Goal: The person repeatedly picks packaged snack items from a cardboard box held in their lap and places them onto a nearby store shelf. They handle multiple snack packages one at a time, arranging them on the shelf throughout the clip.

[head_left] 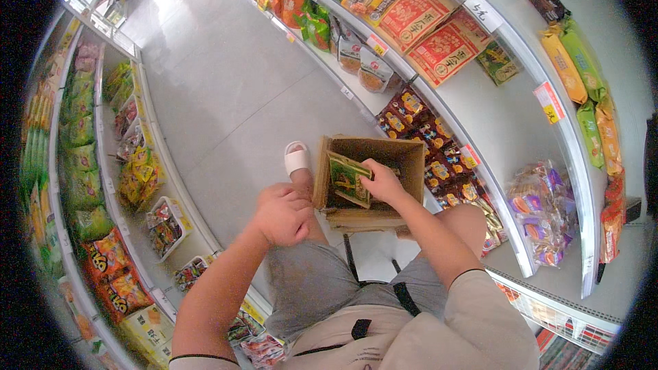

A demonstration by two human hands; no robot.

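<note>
My right hand reaches into an open cardboard box and grips the edge of a flat green packet. The packet stands tilted inside the box, and more green packaging shows beneath it, partly hidden by my hand. Over my left knee, my left hand is loosely curled, its fingers folded down and nothing visible in them. It is beside the box, apart from the packet.
On the right, a curved shelf carries red-and-tan packets, a similar green packet and dark brown snack bags. Bagged snacks lie nearer. Another shelf on the left holds green bags and white baskets. Grey floor runs between.
</note>
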